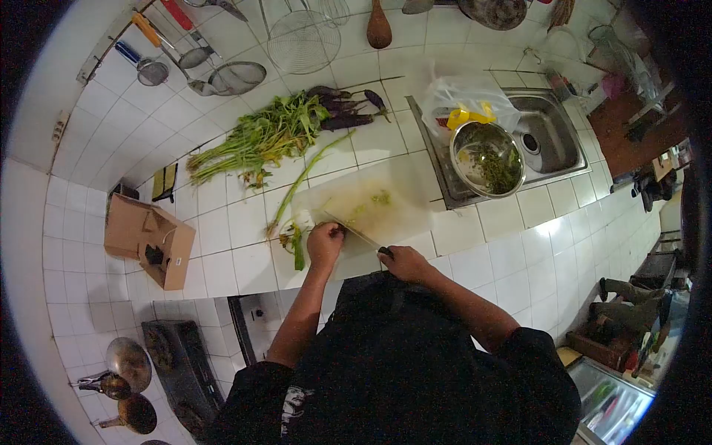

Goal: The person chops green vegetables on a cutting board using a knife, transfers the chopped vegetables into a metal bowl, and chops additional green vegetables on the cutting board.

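My right hand [408, 264] grips the dark handle of a kitchen knife [359, 233], its blade lying diagonally across the white cutting board [411, 211]. Curled by the blade's left side is my left hand [325, 245], fingers bent in; whatever they may hold is hidden. A small heap of chopped greens [380, 198] sits on the board beyond the knife. Left of my left hand are leafy green scraps [297, 248], and a long green stalk [311, 170] lies slanting behind them.
Leafy greens [259, 137] and purple eggplants [345, 119] lie along the back wall. A steel bowl with greens [487, 159] stands by the sink [552, 133], near a plastic bag [467, 96]. An open cardboard box [152, 237] occupies the left end. Strainers [237, 77] hang above.
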`<state>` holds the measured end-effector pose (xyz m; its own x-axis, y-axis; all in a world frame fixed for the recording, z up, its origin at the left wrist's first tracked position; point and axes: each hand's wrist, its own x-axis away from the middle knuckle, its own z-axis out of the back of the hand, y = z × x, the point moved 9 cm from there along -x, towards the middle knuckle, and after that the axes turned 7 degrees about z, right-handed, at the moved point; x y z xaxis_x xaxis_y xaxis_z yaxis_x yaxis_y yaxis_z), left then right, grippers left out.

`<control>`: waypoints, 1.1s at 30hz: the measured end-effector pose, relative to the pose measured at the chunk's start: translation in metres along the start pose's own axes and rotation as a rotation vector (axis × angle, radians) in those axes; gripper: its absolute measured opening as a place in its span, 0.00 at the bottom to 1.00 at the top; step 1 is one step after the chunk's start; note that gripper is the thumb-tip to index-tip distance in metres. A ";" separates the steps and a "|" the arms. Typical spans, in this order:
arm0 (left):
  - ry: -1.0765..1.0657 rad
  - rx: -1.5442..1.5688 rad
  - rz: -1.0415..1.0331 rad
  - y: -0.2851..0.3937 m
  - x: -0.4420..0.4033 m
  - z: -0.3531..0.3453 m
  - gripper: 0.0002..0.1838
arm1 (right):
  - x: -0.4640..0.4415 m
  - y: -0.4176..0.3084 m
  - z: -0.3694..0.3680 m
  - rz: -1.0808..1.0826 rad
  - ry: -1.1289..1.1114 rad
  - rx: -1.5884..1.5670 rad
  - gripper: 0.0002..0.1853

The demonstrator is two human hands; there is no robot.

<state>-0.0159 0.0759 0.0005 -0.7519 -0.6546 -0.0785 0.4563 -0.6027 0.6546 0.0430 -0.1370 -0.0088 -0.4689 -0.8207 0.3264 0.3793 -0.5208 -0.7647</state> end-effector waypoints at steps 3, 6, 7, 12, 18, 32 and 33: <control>-0.009 -0.021 -0.002 0.001 -0.002 -0.001 0.09 | -0.002 -0.007 0.006 0.032 0.043 0.013 0.28; -0.016 0.011 0.100 -0.006 0.000 0.003 0.09 | -0.001 -0.001 0.002 -0.026 -0.013 -0.015 0.28; 0.008 -0.004 0.061 -0.006 0.000 0.003 0.09 | 0.000 0.002 -0.001 -0.013 -0.003 -0.022 0.28; 0.051 -0.087 -0.040 -0.001 0.002 0.003 0.09 | 0.005 0.011 -0.012 -0.013 -0.038 -0.069 0.28; 0.008 -0.062 -0.032 0.006 0.002 0.006 0.08 | 0.002 -0.001 -0.004 0.015 0.039 -0.005 0.26; -0.051 0.101 0.068 0.003 0.002 0.005 0.07 | -0.001 0.020 0.014 -0.104 0.092 -0.030 0.25; -0.048 0.102 0.069 0.003 0.002 0.005 0.07 | -0.002 0.023 0.018 -0.102 0.091 -0.027 0.25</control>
<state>-0.0181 0.0749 0.0062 -0.7432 -0.6690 0.0038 0.4591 -0.5058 0.7304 0.0677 -0.1515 -0.0171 -0.5745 -0.7387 0.3524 0.3048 -0.5927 -0.7455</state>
